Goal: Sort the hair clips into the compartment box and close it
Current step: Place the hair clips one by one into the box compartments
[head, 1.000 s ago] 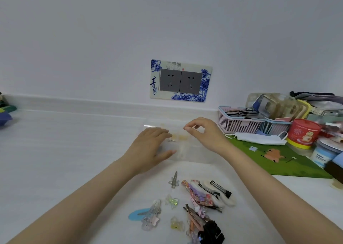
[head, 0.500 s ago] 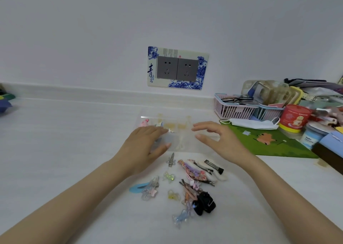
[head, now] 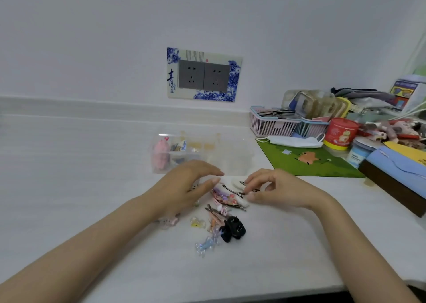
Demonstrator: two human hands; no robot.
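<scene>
Both hands are down over the pile of hair clips (head: 221, 212) in the middle of the white bench (head: 80, 164). The right hand (head: 276, 189) has its thumb and forefinger drawn close together at the tip of a dark slim clip (head: 232, 190) that lies across a white oval clip (head: 239, 185); the fingertips touch it, but whether it is truly pinched I cannot tell. The other fingers curl loosely above. The left hand (head: 184, 187) is spread wide, palm down, fingers arched, hovering over the left side of the pile with nothing gripped; whether it brushes the clips beneath is hidden.

Nearer the front edge lie a black claw clip (head: 232, 229), a small yellow clip (head: 197, 223) and a clear blue one (head: 205, 247), all close together. The clear compartment box (head: 198, 152) sits behind the hands, toward the back edge, with a pink piece (head: 160, 154) in its left end compartment. At the right end of the bench are a green mat (head: 306, 162), a face mask (head: 292, 141) and a pink basket (head: 274, 124).
</scene>
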